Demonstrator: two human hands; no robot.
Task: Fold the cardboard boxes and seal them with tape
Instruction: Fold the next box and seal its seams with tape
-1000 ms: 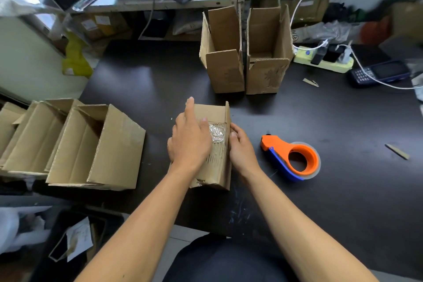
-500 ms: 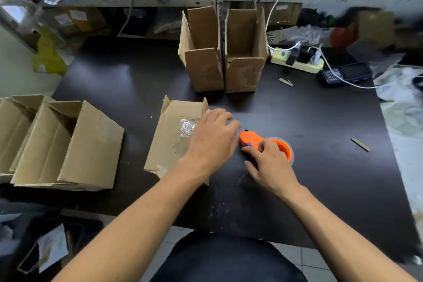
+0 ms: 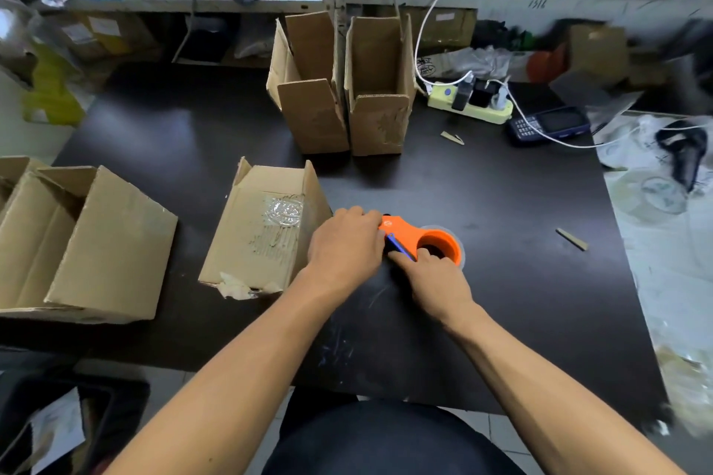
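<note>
Both hands have left the box and now meet at the tape dispenser, which lies flat on the table just right of the box. One second earlier the hands pressed the box between them; half a second earlier the right hand had reached the dispenser while the left was crossing over.

The left hand covers the dispenser's nose with curled fingers; whether it pinches the tape end or the body cannot be told. The right hand grips the dispenser from the near side, fingers on the blue blade guard and the orange ring.

Judgement: folding of this box is done and the tape end is being prepared for sealing.

The box lies on its side, untouched, old tape residue on its upper face. Two open boxes stand upright behind it; more boxes lie to its left. Right of the upright pair sit a power strip and a phone. Cardboard scraps lie right of the dispenser. Nothing stands between the dispenser and the box.
</note>
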